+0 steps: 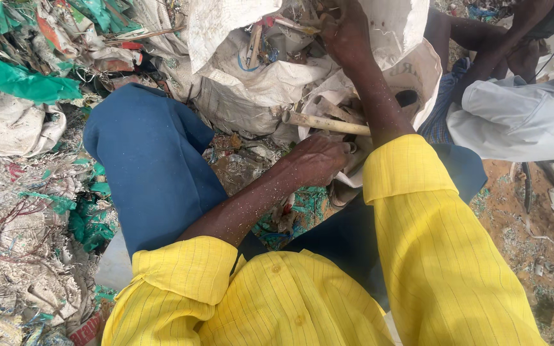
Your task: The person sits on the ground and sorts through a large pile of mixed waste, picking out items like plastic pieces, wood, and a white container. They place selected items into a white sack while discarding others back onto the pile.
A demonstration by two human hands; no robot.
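Observation:
I sit on the ground in a yellow shirt and blue trousers (149,160). My left hand (318,159) lies between my knees with its fingers closed on the rim of a white woven sack (411,70). My right hand (344,29) reaches up into the open mouth of another white sack (270,83) filled with mixed scraps. Its fingers curl among the pieces at the frame's top edge, and what they hold is hidden. A pale stick-like pipe (325,122) pokes out sideways between the two hands.
Heaps of shredded plastic and green sheeting (14,80) cover the ground to my left. Another person's arm (492,54) and pale grey clothing (520,118) are at the upper right. Bare sandy ground with debris (540,230) lies to my right.

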